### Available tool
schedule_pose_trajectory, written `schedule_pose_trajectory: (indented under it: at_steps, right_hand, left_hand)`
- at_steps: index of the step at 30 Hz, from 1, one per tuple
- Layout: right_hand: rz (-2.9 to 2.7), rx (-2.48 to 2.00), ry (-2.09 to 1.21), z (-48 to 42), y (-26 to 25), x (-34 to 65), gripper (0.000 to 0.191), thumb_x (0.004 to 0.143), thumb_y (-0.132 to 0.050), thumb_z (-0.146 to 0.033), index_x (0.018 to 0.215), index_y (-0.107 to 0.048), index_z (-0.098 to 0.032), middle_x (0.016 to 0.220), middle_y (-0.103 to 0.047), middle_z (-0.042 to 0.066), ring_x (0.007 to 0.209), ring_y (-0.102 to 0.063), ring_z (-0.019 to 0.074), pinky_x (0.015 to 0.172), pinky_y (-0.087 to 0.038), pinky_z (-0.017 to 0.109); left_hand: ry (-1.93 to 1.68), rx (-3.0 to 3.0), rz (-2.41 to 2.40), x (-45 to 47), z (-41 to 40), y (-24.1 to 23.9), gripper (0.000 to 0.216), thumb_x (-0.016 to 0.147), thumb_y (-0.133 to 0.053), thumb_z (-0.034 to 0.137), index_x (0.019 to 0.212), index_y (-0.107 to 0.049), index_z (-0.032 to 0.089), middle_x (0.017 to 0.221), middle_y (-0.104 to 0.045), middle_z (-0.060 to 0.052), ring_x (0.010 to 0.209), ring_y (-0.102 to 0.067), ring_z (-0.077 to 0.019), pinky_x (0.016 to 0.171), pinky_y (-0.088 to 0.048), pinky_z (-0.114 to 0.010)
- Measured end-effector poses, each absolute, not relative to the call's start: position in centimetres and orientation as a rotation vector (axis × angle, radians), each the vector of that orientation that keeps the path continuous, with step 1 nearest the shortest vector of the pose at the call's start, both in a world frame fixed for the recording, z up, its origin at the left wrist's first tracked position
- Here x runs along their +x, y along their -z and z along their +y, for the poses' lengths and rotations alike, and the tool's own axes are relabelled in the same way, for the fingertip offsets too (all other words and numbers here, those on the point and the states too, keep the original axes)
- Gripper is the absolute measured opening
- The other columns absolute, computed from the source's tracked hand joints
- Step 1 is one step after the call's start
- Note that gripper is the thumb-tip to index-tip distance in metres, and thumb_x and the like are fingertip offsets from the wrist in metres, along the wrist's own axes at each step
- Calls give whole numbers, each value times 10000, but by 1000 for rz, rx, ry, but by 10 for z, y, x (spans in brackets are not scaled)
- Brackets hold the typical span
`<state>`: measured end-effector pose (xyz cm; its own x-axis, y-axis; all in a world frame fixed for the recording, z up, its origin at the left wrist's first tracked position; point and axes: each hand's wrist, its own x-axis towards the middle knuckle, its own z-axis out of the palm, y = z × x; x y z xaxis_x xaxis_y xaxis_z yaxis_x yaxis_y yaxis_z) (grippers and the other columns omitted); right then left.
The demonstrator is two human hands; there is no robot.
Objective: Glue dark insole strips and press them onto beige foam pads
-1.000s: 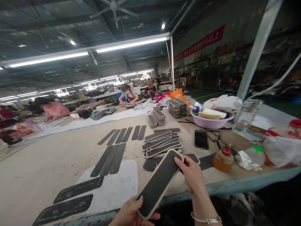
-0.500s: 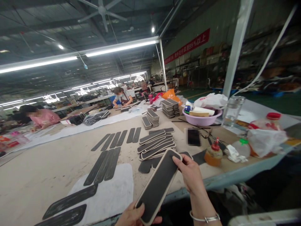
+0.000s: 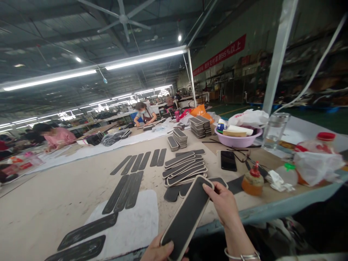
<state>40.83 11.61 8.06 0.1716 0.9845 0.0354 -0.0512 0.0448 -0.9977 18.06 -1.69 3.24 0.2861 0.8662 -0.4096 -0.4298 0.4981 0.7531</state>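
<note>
Currently L hand (image 3: pixel 160 252) pinches near end of black pad w/ cream edge (image 3: pixel 187 216), R hand (image 3: pixel 224 206) grips far end; pad held over table (image 3: pixel 54 195) edge, above no support. Risk: thin fingertip hold, esp. L, so pad may slip and drop off edge, or knock pad stack (image 3: pixel 185 167).

— Where does the padded strip (image 3: pixel 186 216) sit?
— Over the near edge of the surface (image 3: pixel 54 188), between the left hand (image 3: pixel 160 252) at its near end and the right hand (image 3: pixel 224 203) at its far end.
— And behind it?
— A pile of strips (image 3: pixel 185 167) lies just beyond; flat strips (image 3: pixel 123 188) lie to its left, a phone (image 3: pixel 228 160) and a small bottle (image 3: pixel 251 179) to its right. Farther back right, a basin (image 3: pixel 237 139) stands left of a glass jar (image 3: pixel 275 131)
</note>
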Motion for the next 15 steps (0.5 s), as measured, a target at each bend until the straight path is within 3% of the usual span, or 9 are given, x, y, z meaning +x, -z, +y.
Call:
schedule_pose_trajectory:
  at_steps: [5, 10, 15]
  right_hand:
    - [-1010, -1161, -1154, 115, -81, 407, 408, 615, -693, -577, 668, -620, -179, 616, -588, 14, 601, -521, 166, 546, -425, 254]
    - [-923, -1027, -1339, 112, -81, 402, 348, 599, -748, -491, 681, -589, -192, 630, -562, -5, 610, -506, 155, 567, -443, 253]
    - [-895, -1045, -1409, 111, -82, 396, 344, 619, -721, -508, 686, -604, -192, 650, -574, -4, 610, -514, 150, 563, -447, 247]
  left_hand:
    - [-925, 612, 896, 180, -18, -38, 661, 693, -741, 437, 1213, -503, 105, 959, -691, -159, 831, -689, -256, 665, -509, -262]
    - [-964, 731, 965, 188, -16, -51, 547, 773, -611, 540, 1041, -625, 63, 821, -703, -157, 686, -677, -233, 545, -470, -255]
    - [-948, 767, 1024, 188, -13, -54, 514, 770, -608, 545, 966, -669, 74, 723, -699, -117, 654, -653, -221, 611, -484, -298]
